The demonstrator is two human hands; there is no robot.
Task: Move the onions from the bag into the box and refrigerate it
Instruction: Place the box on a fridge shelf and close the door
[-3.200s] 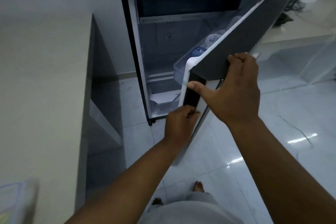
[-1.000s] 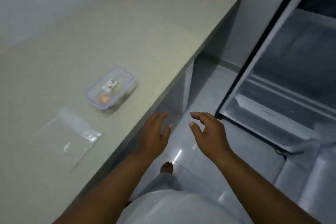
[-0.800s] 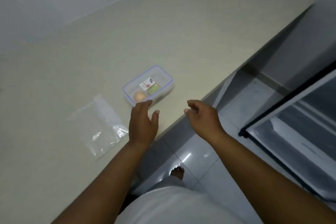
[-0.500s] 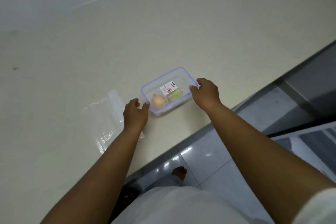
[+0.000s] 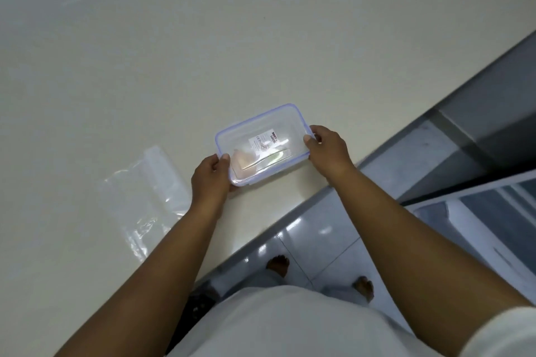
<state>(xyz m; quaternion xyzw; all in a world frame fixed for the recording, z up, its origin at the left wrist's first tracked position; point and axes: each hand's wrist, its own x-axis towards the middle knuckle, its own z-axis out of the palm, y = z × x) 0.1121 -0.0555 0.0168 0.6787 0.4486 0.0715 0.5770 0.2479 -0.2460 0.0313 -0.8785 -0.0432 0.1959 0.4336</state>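
From the head view we have the box (image 5: 261, 145) between our two hands, near the counter (image 5: 203, 52) edge closest to us, with its blue-rimmed lid on and something pale and something green showing faintly through the clear plastic; we take these for the onions, though glare on the lid keeps us from being sure. Our left hand (image 5: 210, 180) closes its grip on the box's nearer-left short end, thumb on the lid, and our right hand (image 5: 329, 149) closes its grip on the opposite short end. The box's long axis runs from our left hand up and away toward our right hand, lying roughly parallel to the counter edge. To the left of the box the bag (image 5: 145, 197) lies flat and looks empty. We judge the filling step done and the carrying step begun: next we need to lift the box level, turn right of the box, and set it inside the open refrigerator (image 5: 493, 211).
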